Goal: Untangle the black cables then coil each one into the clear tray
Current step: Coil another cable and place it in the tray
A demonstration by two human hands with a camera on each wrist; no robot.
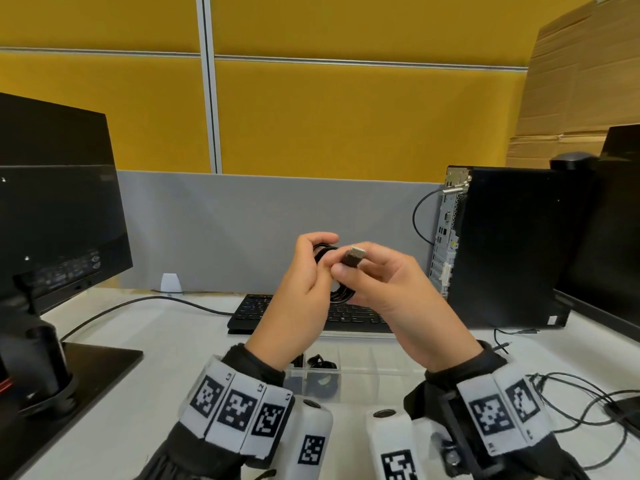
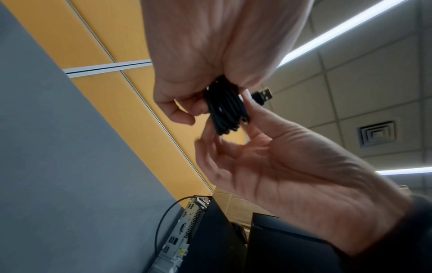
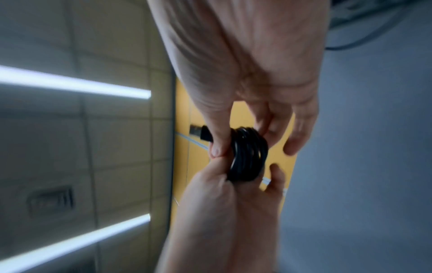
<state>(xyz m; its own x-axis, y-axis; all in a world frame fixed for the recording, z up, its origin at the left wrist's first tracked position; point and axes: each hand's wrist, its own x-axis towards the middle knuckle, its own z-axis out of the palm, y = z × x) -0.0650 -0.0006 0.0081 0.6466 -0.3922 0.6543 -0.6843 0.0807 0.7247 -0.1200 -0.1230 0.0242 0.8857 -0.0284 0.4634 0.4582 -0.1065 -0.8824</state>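
I hold a black cable wound into a small coil (image 1: pixel 341 296) up in the air above the keyboard. My left hand (image 1: pixel 317 259) grips the coil (image 2: pixel 224 109) from the left, fingers curled round its loops. My right hand (image 1: pixel 348 271) pinches the cable's USB plug (image 1: pixel 353 257) between thumb and fingers, against the coil (image 3: pixel 247 155); the plug (image 3: pixel 201 134) sticks out past the thumb. The clear tray (image 1: pixel 374 367) lies on the desk below my wrists, partly hidden by them. Another black coiled cable (image 1: pixel 320 377) sits in one of its left compartments.
A black keyboard (image 1: pixel 349 315) lies behind the tray. A monitor (image 1: pixel 52 209) on a stand is at the left, a black PC tower (image 1: pixel 502 244) and a second monitor (image 1: pixel 616 237) at the right. Thin loose cables (image 1: pixel 588 403) lie on the desk's right side.
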